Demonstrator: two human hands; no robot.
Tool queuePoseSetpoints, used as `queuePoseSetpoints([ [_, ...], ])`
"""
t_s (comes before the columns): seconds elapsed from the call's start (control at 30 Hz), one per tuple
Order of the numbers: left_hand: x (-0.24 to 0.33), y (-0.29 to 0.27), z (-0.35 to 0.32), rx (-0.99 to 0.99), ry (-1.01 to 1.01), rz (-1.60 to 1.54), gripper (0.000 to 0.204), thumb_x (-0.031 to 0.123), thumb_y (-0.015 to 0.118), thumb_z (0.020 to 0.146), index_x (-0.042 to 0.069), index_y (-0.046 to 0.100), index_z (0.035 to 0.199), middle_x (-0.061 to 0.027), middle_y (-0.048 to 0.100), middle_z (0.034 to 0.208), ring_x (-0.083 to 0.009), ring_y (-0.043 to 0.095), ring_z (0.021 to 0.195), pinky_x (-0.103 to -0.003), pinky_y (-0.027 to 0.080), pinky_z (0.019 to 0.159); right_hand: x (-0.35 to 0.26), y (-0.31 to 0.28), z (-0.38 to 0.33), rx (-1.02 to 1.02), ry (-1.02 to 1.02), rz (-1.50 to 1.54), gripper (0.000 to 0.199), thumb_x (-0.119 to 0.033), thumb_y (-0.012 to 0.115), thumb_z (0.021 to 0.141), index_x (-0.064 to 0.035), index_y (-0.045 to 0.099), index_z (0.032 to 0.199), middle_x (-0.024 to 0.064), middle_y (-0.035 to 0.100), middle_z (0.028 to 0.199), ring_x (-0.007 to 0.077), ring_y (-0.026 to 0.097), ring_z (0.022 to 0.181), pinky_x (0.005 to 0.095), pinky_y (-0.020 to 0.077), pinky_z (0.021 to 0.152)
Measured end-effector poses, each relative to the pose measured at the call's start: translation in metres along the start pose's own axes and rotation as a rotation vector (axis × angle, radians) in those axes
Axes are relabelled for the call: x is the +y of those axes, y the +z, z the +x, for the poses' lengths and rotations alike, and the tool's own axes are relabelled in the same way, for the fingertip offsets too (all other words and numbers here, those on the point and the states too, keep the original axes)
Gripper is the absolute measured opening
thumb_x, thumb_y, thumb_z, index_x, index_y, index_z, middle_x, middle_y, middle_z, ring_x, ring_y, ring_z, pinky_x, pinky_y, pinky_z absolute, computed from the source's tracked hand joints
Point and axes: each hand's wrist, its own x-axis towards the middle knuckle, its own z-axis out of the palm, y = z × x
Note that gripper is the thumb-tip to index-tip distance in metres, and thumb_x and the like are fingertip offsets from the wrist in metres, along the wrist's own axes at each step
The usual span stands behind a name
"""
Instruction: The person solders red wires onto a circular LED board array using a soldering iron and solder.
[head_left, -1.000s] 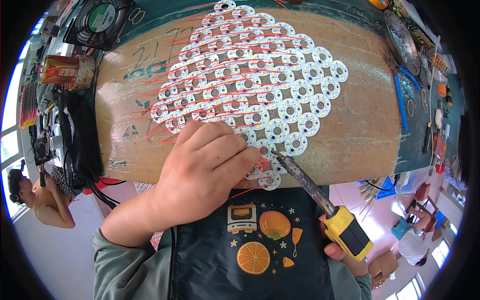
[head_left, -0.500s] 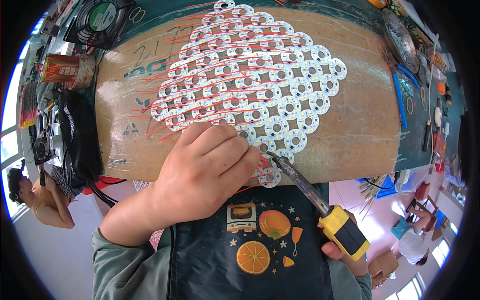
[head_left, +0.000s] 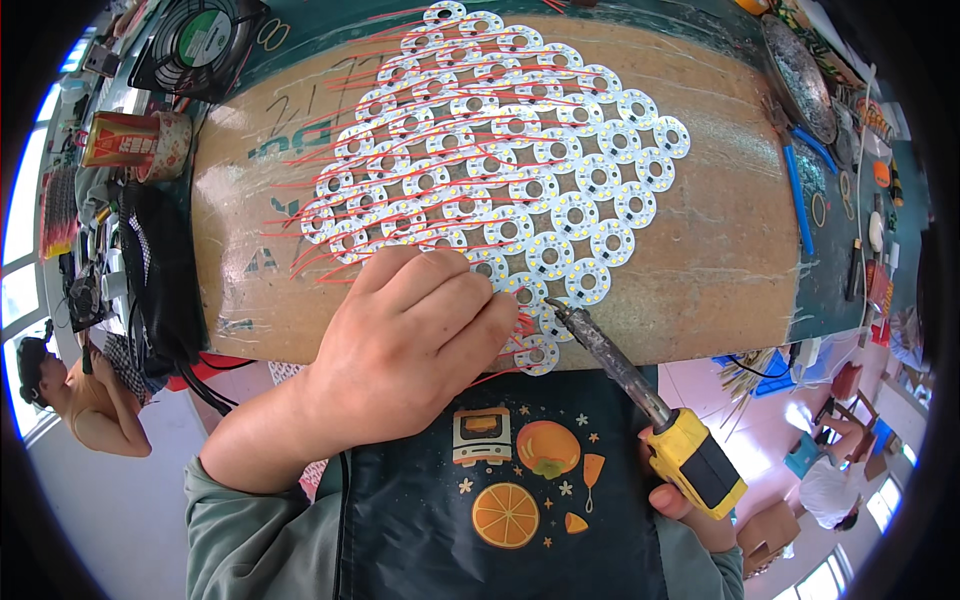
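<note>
Two hands: left (head_left: 415, 345) presses round white boards (head_left: 500, 170), right (head_left: 690, 500) grips soldering iron (head_left: 640, 400).

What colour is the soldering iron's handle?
Yellow with black grip bands, on the soldering iron in the head view.

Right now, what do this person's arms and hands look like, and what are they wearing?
Both hands are bare, with no gloves, rings or watch in view. The left hand comes out of a grey-green long sleeve pushed up near the elbow. Only part of the right hand shows at the lower edge. A dark apron printed with oranges and a small toaster covers the front.
</note>
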Motion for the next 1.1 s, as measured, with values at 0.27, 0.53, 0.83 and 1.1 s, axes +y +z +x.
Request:
queuePoseSetpoints([
  [0.27, 0.000, -0.002, 0.001, 0.063, -0.054, -0.159, 0.037, 0.007, 0.080, 0.064, 0.003, 0.071, 0.100, -0.0082, 0.062, 0.096, -0.0285, 0.063, 0.091, -0.038, 0.051, 0.078, 0.012, 0.002, -0.014, 0.019, 0.100, 0.132, 0.063, -0.055, 0.079, 0.077, -0.0012, 0.068, 0.110, 0.0079, 0.066, 0.086, 0.0270, 0.065, 0.070, 0.0350, 0.0480, 0.063],
  [0.53, 0.009, -0.021, 0.010, 0.217, -0.004, -0.174, 0.034, 0.002, 0.077, 0.064, 0.001, 0.072, 0.098, -0.0086, 0.063, 0.093, -0.0287, 0.063, 0.091, -0.037, 0.051, 0.076, 0.031, 0.001, -0.026, 0.026, -0.026, 0.275, 0.053, -0.041, 0.082, 0.082, -0.0012, 0.066, 0.114, 0.0073, 0.065, 0.096, 0.0246, 0.062, 0.079, 0.0337, 0.0472, 0.069],
  [0.83, 0.012, 0.004, 0.010, 0.092, 0.066, -0.010, 0.037, 0.012, 0.073, 0.063, 0.003, 0.072, 0.100, -0.0039, 0.064, 0.088, -0.0231, 0.063, 0.083, -0.036, 0.047, 0.071, 0.020, 0.002, -0.026, 0.083, -0.004, 0.250, 0.055, -0.042, 0.081, 0.082, 0.0019, 0.066, 0.112, 0.0084, 0.065, 0.091, 0.0243, 0.061, 0.072, 0.0330, 0.0456, 0.064],
  [1.1, 0.015, 0.007, 0.011, 0.017, 0.043, 0.041, 0.037, 0.014, 0.073, 0.065, 0.004, 0.071, 0.101, -0.0030, 0.063, 0.089, -0.0217, 0.062, 0.087, -0.036, 0.046, 0.074, 0.020, -0.003, -0.016, 0.026, -0.135, -0.019, 0.057, -0.049, 0.078, 0.080, 0.0002, 0.068, 0.107, 0.0100, 0.065, 0.083, 0.0300, 0.062, 0.065, 0.0360, 0.0469, 0.059],
])
